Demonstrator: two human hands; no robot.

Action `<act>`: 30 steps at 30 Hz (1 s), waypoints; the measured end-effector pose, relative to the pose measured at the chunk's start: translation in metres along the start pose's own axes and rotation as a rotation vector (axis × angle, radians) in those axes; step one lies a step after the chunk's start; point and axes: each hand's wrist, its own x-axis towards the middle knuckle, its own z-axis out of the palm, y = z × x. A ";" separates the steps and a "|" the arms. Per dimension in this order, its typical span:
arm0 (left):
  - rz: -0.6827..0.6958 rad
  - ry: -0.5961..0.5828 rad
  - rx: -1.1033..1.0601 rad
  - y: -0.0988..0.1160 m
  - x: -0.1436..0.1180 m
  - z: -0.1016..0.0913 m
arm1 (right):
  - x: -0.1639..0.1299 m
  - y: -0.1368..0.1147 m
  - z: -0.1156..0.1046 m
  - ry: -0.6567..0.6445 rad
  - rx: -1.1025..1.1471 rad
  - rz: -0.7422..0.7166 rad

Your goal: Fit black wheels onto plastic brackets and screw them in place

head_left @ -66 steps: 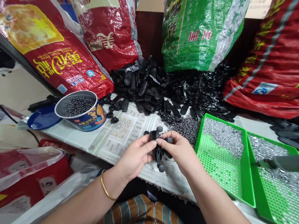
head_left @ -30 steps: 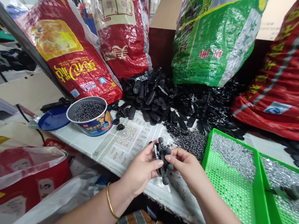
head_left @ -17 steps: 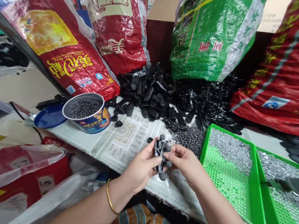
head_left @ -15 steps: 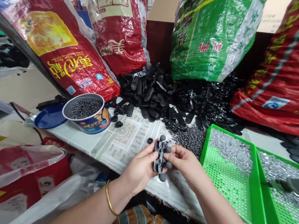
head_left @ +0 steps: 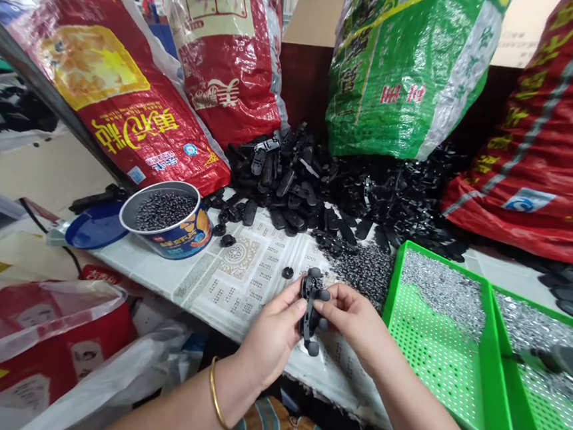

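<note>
Between both hands, above the table's front edge, is a black plastic part (head_left: pixel 310 314) with rounded knobs at its ends and side. My left hand (head_left: pixel 279 325) is closed around its left side, thumb along the middle. From the right, my right hand (head_left: pixel 351 312) pinches the part near a side knob with thumb and fingertips. Fingers hide some of the part. A small round black piece (head_left: pixel 287 272) lies on the table just beyond my left hand. Loose tiny black pieces (head_left: pixel 367 269) are heaped beyond my right hand.
A tub (head_left: pixel 179 232) of small dark pieces stands left beside a blue lid (head_left: pixel 98 224). Green perforated trays (head_left: pixel 501 368) with silvery bits sit right, a grey-handled tool (head_left: pixel 562 359) over one. Black parts (head_left: pixel 289 182) are piled before a green sack (head_left: pixel 409 78) and red sacks (head_left: pixel 548 144).
The black part has moved slightly right and down and has turned a little in my hands. More of the small round piece on the table shows now.
</note>
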 end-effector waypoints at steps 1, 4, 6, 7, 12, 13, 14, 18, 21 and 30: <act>0.026 -0.014 0.027 -0.001 0.000 -0.001 | -0.001 -0.001 0.000 0.005 -0.025 -0.003; 0.106 -0.028 0.095 -0.003 -0.001 -0.004 | -0.003 -0.004 -0.001 0.098 -0.233 -0.117; 0.092 -0.005 0.119 -0.002 -0.001 -0.005 | -0.004 -0.006 -0.001 0.140 -0.347 -0.244; 0.061 0.006 0.133 -0.001 -0.001 -0.005 | -0.005 -0.007 0.000 0.119 -0.345 -0.276; -0.025 -0.029 0.321 0.012 0.004 -0.007 | -0.006 -0.006 0.008 -0.054 -0.154 -0.221; -0.012 -0.034 0.377 0.014 0.006 -0.009 | -0.006 -0.008 0.008 -0.060 -0.169 -0.241; 0.001 -0.028 0.426 0.017 0.007 -0.011 | -0.004 -0.010 0.007 -0.080 -0.211 -0.272; -0.083 0.098 0.439 0.022 0.010 -0.019 | 0.019 -0.033 -0.018 -0.049 -0.589 -0.405; -0.136 0.156 0.321 0.025 0.008 -0.017 | 0.054 -0.052 -0.045 0.332 -0.736 -0.402; -0.143 0.117 0.221 0.029 0.000 -0.013 | 0.115 -0.052 -0.067 0.548 -0.701 -0.400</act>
